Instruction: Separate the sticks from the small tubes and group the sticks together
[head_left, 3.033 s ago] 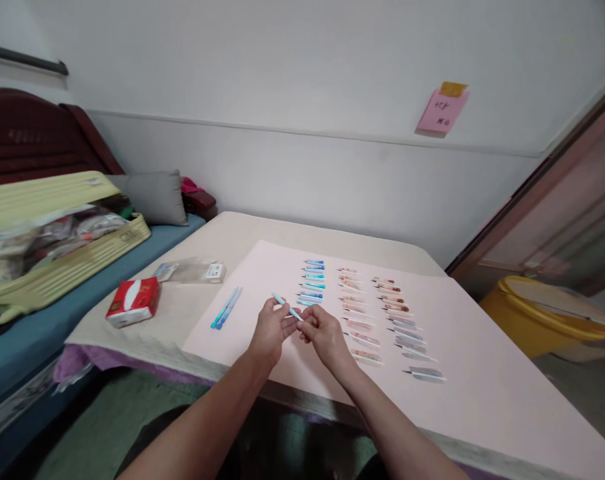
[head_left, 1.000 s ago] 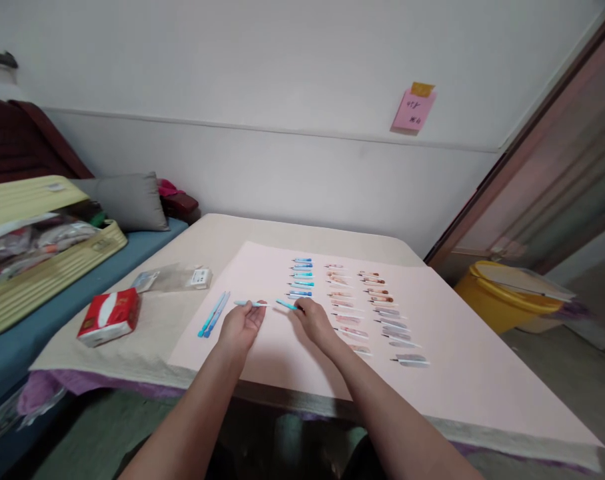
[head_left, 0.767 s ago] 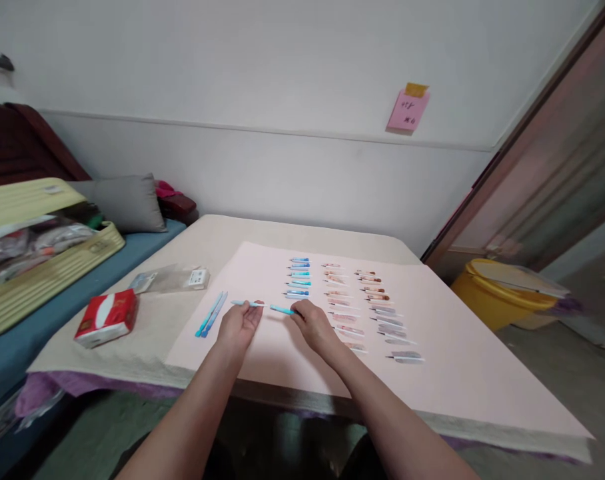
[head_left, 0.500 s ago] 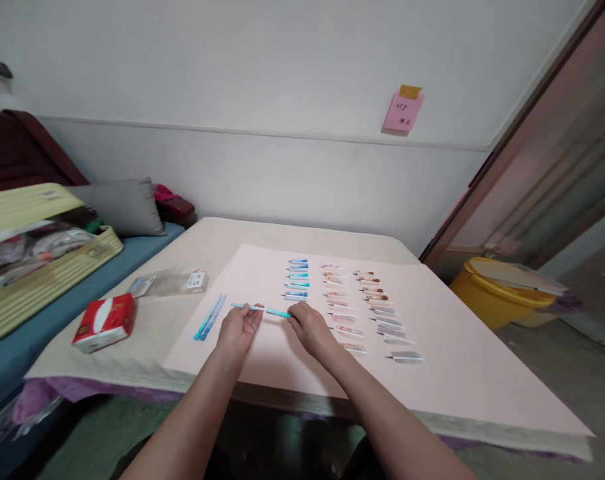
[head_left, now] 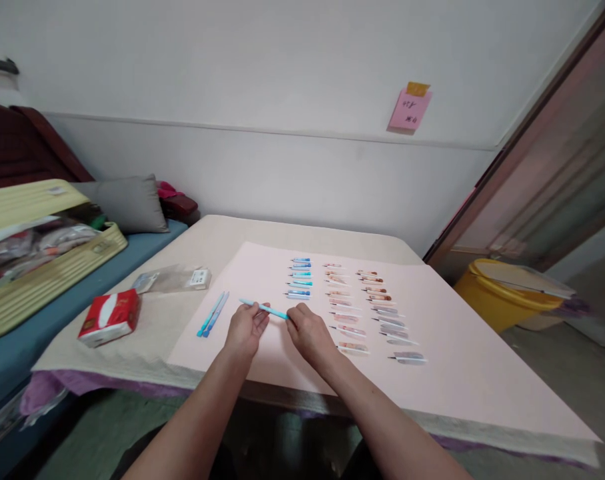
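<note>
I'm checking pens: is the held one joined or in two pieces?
Joined, it seems: the pen runs in one line between the left hand and right hand, no gap showing. Whether it's fully seated, I cannot tell.

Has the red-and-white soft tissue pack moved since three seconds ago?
No. Judged against the pale pink sheet, the tissue pack keeps its place to the left; only the view shifted.
</note>
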Motion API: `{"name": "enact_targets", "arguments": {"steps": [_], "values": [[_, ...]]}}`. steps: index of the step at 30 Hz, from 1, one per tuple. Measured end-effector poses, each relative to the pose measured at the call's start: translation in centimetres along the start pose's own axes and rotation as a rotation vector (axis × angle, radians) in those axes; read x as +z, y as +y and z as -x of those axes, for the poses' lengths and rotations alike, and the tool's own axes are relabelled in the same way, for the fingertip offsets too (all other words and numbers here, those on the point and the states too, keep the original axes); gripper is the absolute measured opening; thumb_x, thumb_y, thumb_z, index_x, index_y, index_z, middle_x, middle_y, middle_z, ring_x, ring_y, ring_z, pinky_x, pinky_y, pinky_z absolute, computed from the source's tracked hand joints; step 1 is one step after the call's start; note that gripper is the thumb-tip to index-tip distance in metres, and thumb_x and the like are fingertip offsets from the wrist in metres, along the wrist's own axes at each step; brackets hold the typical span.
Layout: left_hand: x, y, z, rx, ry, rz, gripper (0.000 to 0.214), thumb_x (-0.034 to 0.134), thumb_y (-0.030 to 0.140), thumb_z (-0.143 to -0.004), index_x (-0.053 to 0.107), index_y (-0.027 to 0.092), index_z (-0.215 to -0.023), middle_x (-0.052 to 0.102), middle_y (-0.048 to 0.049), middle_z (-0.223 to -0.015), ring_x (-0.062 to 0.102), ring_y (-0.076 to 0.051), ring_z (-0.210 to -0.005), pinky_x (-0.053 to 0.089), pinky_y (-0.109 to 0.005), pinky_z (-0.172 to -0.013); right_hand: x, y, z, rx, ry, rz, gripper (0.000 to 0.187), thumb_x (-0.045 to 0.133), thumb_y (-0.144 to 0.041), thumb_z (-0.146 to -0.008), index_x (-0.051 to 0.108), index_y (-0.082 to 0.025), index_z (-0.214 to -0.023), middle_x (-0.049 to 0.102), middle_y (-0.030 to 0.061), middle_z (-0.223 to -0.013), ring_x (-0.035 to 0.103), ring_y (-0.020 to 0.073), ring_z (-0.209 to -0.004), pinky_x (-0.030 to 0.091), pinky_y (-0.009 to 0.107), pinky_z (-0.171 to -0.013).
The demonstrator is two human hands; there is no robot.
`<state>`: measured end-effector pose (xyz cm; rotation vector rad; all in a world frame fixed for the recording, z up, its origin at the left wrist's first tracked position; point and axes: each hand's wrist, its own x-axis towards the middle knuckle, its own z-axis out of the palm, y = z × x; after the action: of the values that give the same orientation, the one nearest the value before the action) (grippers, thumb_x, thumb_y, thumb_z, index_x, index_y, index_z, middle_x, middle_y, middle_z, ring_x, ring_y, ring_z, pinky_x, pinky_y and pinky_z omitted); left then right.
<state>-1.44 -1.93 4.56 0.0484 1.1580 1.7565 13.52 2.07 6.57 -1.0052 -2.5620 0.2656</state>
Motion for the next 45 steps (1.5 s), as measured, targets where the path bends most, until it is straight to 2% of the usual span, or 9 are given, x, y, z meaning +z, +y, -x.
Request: {"name": "enact_targets", "arguments": {"steps": [9, 19, 25, 28, 35, 45], "values": [[0.4, 0.3, 0.8, 0.000, -0.043, -0.032, 0.007, 0.052, 0.014, -0.083, 0.046, 0.016, -0.079, 0.065, -0.0076, -0.090, 0.063, -0.013, -0.074, 0.047, -0.023, -0.063, -0.1, 0.1, 0.1, -0.001, 0.025, 0.013, 0.013, 0.043, -0.018, -0.088, 0.056, -0.019, -0.084, 0.054, 0.0046, -0.087, 0.052, 0.0144, -0.073, 0.034, 0.023, -0.061], [0.3, -0.1, 0.7, 0.026, -0.118, -0.089, 0.007, 0.054, 0.016, -0.082, 0.047, 0.017, -0.081, 0.065, -0.0096, -0.094, 0.063, -0.014, -0.075, 0.048, -0.024, -0.065, 0.2, 1.2, -0.2, 0.048, 0.058, -0.178, 0.011, 0.052, -0.011, -0.080, 0.060, -0.017, -0.078, 0.058, 0.0030, -0.079, 0.054, 0.0142, -0.075, 0.037, 0.023, -0.067], [0.4, -0.1, 0.9, 0.044, -0.124, -0.101, 0.009, 0.055, 0.016, -0.080, 0.047, 0.017, -0.081, 0.065, -0.0107, -0.095, 0.063, -0.015, -0.076, 0.047, -0.024, -0.065, 0.5, 1.1, -0.1, 0.046, 0.050, -0.195, 0.012, 0.054, -0.014, -0.080, 0.061, -0.019, -0.089, 0.059, 0.0039, -0.085, 0.055, 0.0152, -0.079, 0.038, 0.023, -0.070], [0.5, -0.2, 1.2, 0.065, -0.151, -0.128, 0.009, 0.057, 0.017, -0.079, 0.048, 0.017, -0.082, 0.065, -0.0111, -0.094, 0.063, -0.015, -0.078, 0.048, -0.025, -0.068, 0.6, 0.7, 0.1, 0.055, 0.030, -0.139, 0.005, 0.055, -0.020, -0.081, 0.060, -0.019, -0.082, 0.059, 0.0038, -0.082, 0.054, 0.0156, -0.076, 0.037, 0.023, -0.068], [0.8, -0.1, 1.5, 0.063, -0.223, -0.106, 0.011, 0.058, 0.016, -0.078, 0.050, 0.017, -0.085, 0.065, -0.0117, -0.095, 0.063, -0.015, -0.078, 0.048, -0.024, -0.066, 0.5, 0.8, -0.1, 0.126, 0.022, -0.183, 0.008, 0.055, -0.020, -0.081, 0.059, -0.019, -0.074, 0.060, 0.0025, -0.077, 0.054, 0.0139, -0.069, 0.034, 0.022, -0.061], [0.8, 0.7, 1.6, 0.104, -0.109, -0.115, 0.015, 0.065, 0.022, -0.074, 0.052, 0.015, -0.077, 0.066, -0.0092, -0.086, 0.061, -0.013, -0.072, 0.046, -0.024, -0.066, 1.0, 0.2, 0.0, 0.058, 0.046, -0.166, 0.007, 0.053, -0.020, -0.082, 0.059, -0.019, -0.077, 0.060, 0.0032, -0.079, 0.053, 0.0142, -0.071, 0.034, 0.022, -0.065]]}}
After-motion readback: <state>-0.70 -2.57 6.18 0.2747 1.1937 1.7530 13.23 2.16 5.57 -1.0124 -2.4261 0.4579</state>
